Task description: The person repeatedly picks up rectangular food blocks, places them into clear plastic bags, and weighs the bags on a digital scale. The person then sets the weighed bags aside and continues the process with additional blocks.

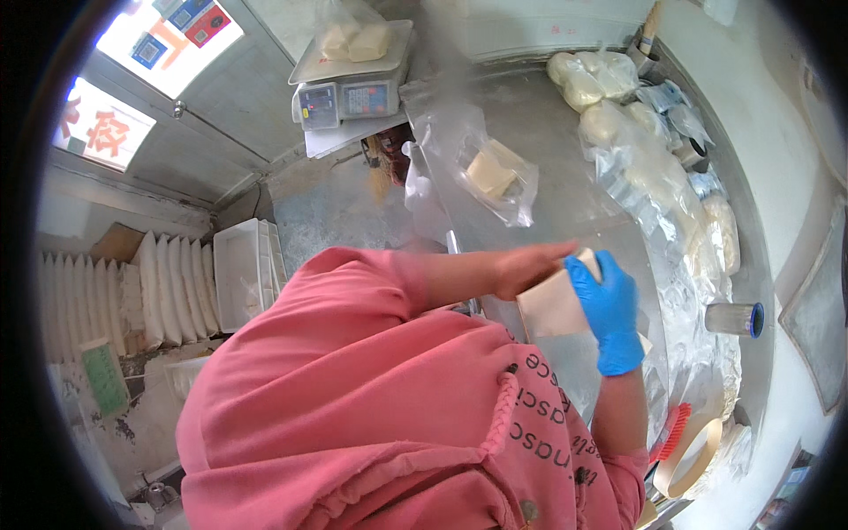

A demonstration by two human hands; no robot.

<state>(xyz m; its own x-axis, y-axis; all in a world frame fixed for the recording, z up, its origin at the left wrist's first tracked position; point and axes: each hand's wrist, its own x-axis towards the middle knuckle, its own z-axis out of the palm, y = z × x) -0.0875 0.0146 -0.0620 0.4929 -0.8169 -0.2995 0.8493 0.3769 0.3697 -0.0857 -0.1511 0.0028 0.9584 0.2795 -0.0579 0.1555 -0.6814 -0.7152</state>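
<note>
Close in front of my pink sweatshirt, a stack of pale, flat dough sheets (554,306) is tilted above the metal worktop. My right hand (609,309), in a blue glove, is closed over its right side. Bare and smeared by motion, my left hand (534,268) is at the stack's upper left edge, its fingers pointing right; their grip cannot be made out. Farther off on the worktop (565,168), a clear plastic bag (523,187) lies around another pale block of sheets (491,170).
A weighing scale (358,93) at the far left bears bagged pale blocks (355,41). Bagged dough (594,78) and crumpled plastic line the right side, with a jar (733,319), a red brush (675,430) and a round wooden hoop (689,459). White crates (250,274) stand left.
</note>
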